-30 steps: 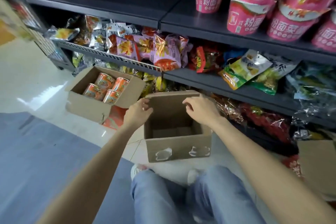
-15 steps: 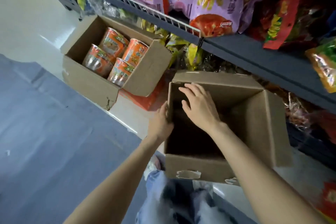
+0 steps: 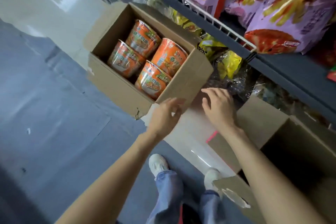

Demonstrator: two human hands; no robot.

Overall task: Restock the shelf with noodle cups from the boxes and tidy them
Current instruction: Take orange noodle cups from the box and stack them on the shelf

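Grey floor with a pale tiled strip along the shelving forms the ground of the scene. My left hand rests at the near corner of the open cardboard box, fingers loosely curled and slightly parted, fingertips against the near flap of that box; nothing is held in it. My right hand hovers just beside it, palm down, fingers spread and empty, above the pale strip between this box and an empty second box on the right. Whether the right fingertips touch the flap cannot be told. Inside the open box lie four orange noodle cups, shrink-wrapped and tilted, packed two by two against its far right end. Behind the box, snack bags fill the bottom shelf; above, a wire rail fronts purple snack packs. Below my forearms show jeans and white shoes.
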